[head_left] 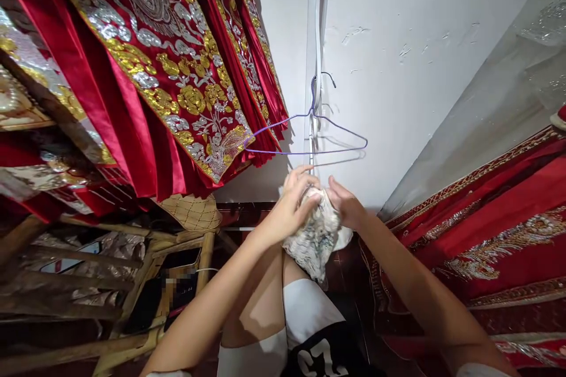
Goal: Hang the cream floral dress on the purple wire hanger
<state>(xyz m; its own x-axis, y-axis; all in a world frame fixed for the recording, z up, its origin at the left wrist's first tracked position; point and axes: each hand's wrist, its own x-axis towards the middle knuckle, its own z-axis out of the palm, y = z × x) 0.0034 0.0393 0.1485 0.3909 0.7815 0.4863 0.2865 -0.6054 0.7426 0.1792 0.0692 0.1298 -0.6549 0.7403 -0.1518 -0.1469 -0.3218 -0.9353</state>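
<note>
A bunched white cloth [316, 241] with a faint dark pattern hangs in front of my knees. My left hand [298, 197] grips its upper left part, with the thumb across the top and the fingers bent over it. At the cloth's upper right edge is my right hand [347, 203], its thumb raised and its fingers partly hidden; it appears to hold that side. Just above both hands a purple wire hanger [283, 153] hangs with no garment on it, against a white vertical strip on the wall.
Red embroidered garments [190, 88] with gold and silver sequins hang at the left. More red embroidered fabric [508, 235] is on the right. A bamboo chair [206, 259] with dark devices on it stands at lower left. The white wall [398, 23] rises in front.
</note>
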